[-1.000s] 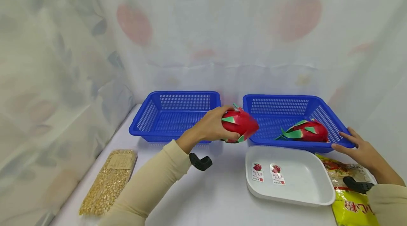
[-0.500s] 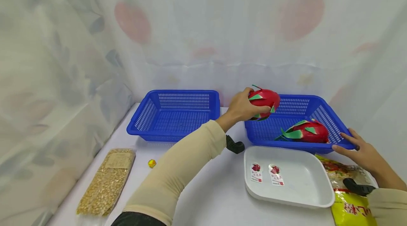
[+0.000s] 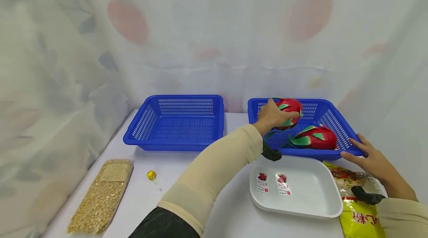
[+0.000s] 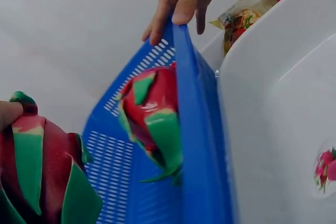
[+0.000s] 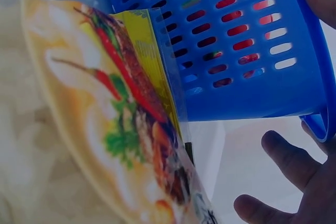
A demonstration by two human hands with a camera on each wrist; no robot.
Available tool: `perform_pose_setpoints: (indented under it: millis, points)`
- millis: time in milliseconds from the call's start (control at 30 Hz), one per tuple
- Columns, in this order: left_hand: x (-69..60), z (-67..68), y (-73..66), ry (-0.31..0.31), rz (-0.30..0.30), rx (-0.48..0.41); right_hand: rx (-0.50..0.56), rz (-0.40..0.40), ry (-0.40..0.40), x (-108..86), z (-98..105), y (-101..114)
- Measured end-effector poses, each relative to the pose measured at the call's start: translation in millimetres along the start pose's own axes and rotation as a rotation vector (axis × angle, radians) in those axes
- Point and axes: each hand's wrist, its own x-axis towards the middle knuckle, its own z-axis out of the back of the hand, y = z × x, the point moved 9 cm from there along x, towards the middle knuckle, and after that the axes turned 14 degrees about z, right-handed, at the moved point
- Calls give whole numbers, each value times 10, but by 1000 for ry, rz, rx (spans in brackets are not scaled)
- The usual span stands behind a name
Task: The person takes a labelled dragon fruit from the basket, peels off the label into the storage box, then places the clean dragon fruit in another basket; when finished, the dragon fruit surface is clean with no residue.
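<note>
My left hand holds a red dragon fruit with green leaf tips, over the left part of the right-hand blue basket. In the left wrist view this held dragon fruit fills the lower left, with only a fingertip showing on it. A second dragon fruit lies in the basket's right half. My right hand holds the basket's front right corner, the thumb on the rim. In the right wrist view other fingers stick out below the rim, off the basket.
Another blue basket stands to the left. A white tray with dragon fruit stickers sits in front. Beside it lies a yellow food packet. On the left are a bag of corn kernels and a yellow lollipop.
My left hand has carried the dragon fruit rightward from between the two baskets to over the right one. The lollipop has come into sight from behind the sleeve. My right hand stays on the corner.
</note>
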Motion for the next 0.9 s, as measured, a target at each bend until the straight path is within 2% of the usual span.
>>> perform_pose_setpoints:
  millis: [167,267,333,533,767,900]
  points:
    - [130,-205,133,-3,8,-59,9,1,-10,-2,-6,2]
    - [222,-339,279,7,49,-102,15,-2,-16,-2,-22,-3]
    - [273,-406,330,18,63,-111,20,-2,-20,3,-23,-5]
    - [370,-456,321,35,58,-125,21,20,-40,33,-6,3]
    - [458,-564,492,44,100,-108,50,27,-51,24,-64,33]
    - [491,-604,520,55,75,-108,45,20,-53,-9,-39,16]
